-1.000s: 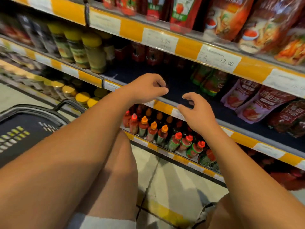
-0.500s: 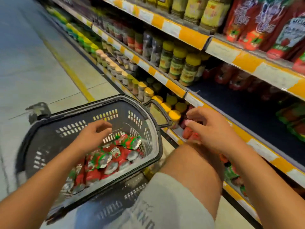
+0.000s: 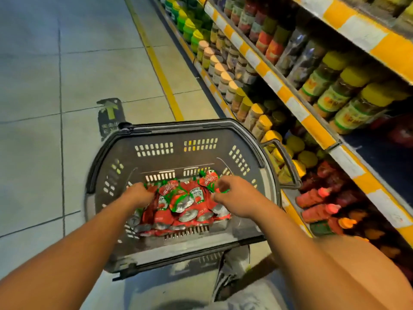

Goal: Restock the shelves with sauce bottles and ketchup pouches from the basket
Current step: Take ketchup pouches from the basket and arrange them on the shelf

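Head view. Both hands are now down inside the basket (image 3: 250, 139); half a second back only the left hovered over it while the right was beside the shelf edge, and a second back both were up at the shelf. So the reach has swung from shelving to fetching: a fresh pick is under way, not a placement.

Left hand (image 3: 139, 194) sits at the left edge of the ketchup pouches (image 3: 178, 204), fingers buried among them; whether they have closed round a pouch cannot be told from here, as the fingertips are hidden. Right hand (image 3: 234, 198) is over the right side of the heap, fingers curled and seemingly pinching the green-topped corner of one pouch, though motion blur makes that grip uncertain.

The pouches lie heaped on the basket floor, red with green tops and silver undersides. Plenty remain, so restocking looks far from finished.

Writing: "HEINZ" reads on one pouch near the middle. The shelves (image 3: 297, 108) at right carry yellow and white price strips, figures unreadable. Red sauce bottles (image 3: 317, 195) lie on the low tier just right of the basket.
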Demonstrator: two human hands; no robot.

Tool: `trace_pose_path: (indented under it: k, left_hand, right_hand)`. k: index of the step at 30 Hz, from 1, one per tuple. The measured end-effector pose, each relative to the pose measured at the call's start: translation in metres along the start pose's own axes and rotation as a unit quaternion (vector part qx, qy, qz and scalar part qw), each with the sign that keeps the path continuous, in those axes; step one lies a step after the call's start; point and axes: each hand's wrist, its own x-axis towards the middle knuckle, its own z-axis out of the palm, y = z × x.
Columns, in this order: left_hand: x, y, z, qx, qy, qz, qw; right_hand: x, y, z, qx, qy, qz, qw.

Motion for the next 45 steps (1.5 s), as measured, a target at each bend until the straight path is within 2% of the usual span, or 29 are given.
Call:
trace_pose_path:
  k: [4,7,12,17,21,23,25,27,30,33,36,39,45]
  left_hand:
    - [0.032,-0.022,0.011,0.026,-0.016,-0.011,0.999]
    - [0.093,-0.065,0.049,0.05,-0.028,-0.025,0.998]
    - [0.03,-0.019,0.027,0.1,-0.013,-0.052,0.994]
    - [0.026,-0.01,0.03,0.1,0.014,-0.093,0.99]
    - [0.036,-0.019,0.041,0.046,0.006,-0.08,0.996]
    - [0.039,-0.018,0.045,-0.028,-0.016,-0.068,0.997]
    - [0.04,-0.012,0.05,-0.093,-0.03,-0.057,0.994]
    - [0.042,-0.01,0.058,-0.104,-0.019,-0.05,0.993]
    - [0.043,-0.007,0.065,-0.08,0.018,-0.053,0.995]
    - [0.046,-0.007,0.068,-0.156,0.038,-0.091,0.983]
    - [0.053,-0.016,0.067,-0.26,0.03,-0.163,0.951]
    - [0.052,-0.015,0.067,-0.31,0.019,-0.192,0.931]
    - [0.051,-0.009,0.07,-0.342,0.05,-0.212,0.914]
  right_hand:
    - [0.028,0.012,0.032,0.002,-0.043,0.044,0.998]
    - [0.045,0.022,0.039,-0.004,-0.059,0.069,0.996]
    - [0.068,0.031,0.048,0.022,-0.04,0.079,0.996]
    - [0.09,0.046,0.067,0.052,-0.04,0.101,0.993]
    - [0.106,0.052,0.068,0.036,0.039,0.097,0.994]
    - [0.116,0.059,0.065,-0.001,0.099,0.096,0.99]
    - [0.127,0.069,0.062,-0.047,0.12,0.099,0.987]
    - [0.136,0.079,0.061,-0.069,0.097,0.114,0.986]
    - [0.144,0.089,0.066,-0.085,0.007,0.143,0.986]
    - [0.147,0.09,0.071,-0.1,-0.052,0.166,0.98]
    - [0.15,0.088,0.072,-0.12,-0.028,0.167,0.978]
    - [0.15,0.085,0.074,-0.105,0.012,0.161,0.981]
    - [0.152,0.082,0.085,0.035,0.019,0.189,0.981]
